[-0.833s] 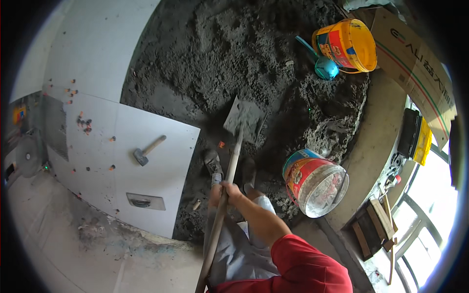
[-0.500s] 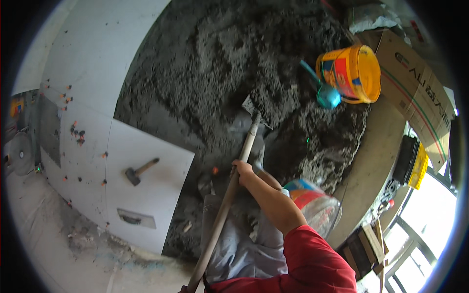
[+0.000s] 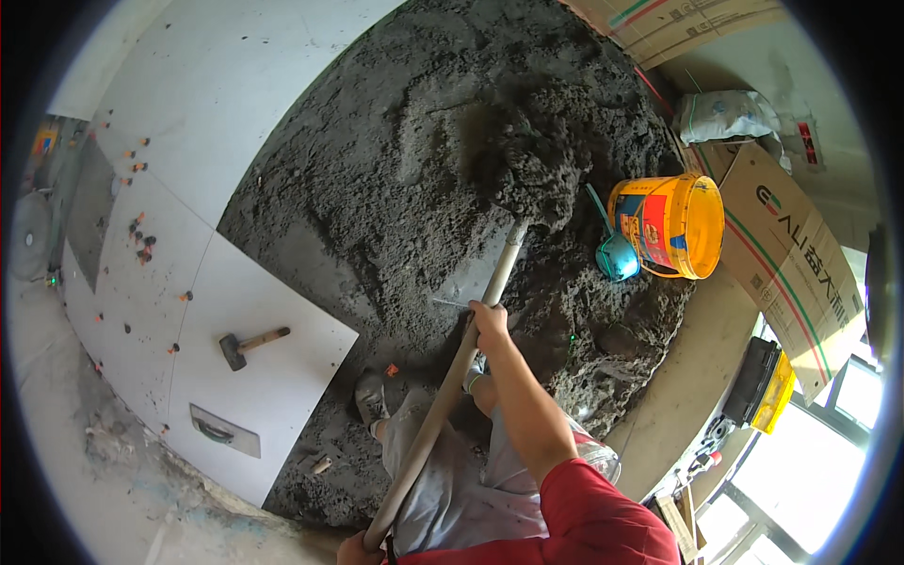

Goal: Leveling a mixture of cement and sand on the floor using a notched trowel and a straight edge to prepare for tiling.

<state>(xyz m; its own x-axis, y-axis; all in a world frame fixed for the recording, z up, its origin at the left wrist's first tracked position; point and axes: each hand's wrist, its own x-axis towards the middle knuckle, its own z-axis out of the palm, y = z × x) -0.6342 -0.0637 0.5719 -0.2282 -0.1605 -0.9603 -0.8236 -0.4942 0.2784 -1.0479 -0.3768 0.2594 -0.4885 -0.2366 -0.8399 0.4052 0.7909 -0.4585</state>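
Shovel (image 3: 437, 414), qty 1: shaft slants up from lower edge, blade end in the mortar (image 3: 405, 160), left of the yellow bucket (image 3: 650, 226); blade mostly hidden, load size can't be told. R hand (image 3: 489, 322): wrapped round shaft, approx. midway. L hand (image 3: 359, 550): curled round shaft nr. its butt, partly cut off by lower edge. Risks, est.: (a) dipper (image 3: 617, 256) or bucket, both just right of the blade end, may get knocked over if the shovel swings wide; (b) lopsided load could twist the shaft in R hand and spill mortar; (c) tile (image 3: 292, 377), w/ mallet (image 3: 233, 351) and trowel (image 3: 224, 431) on it, may chip or shift if the blade strays left; (d) L shoe (image 3: 370, 395), on loose mortar, may slip under a hard heave.
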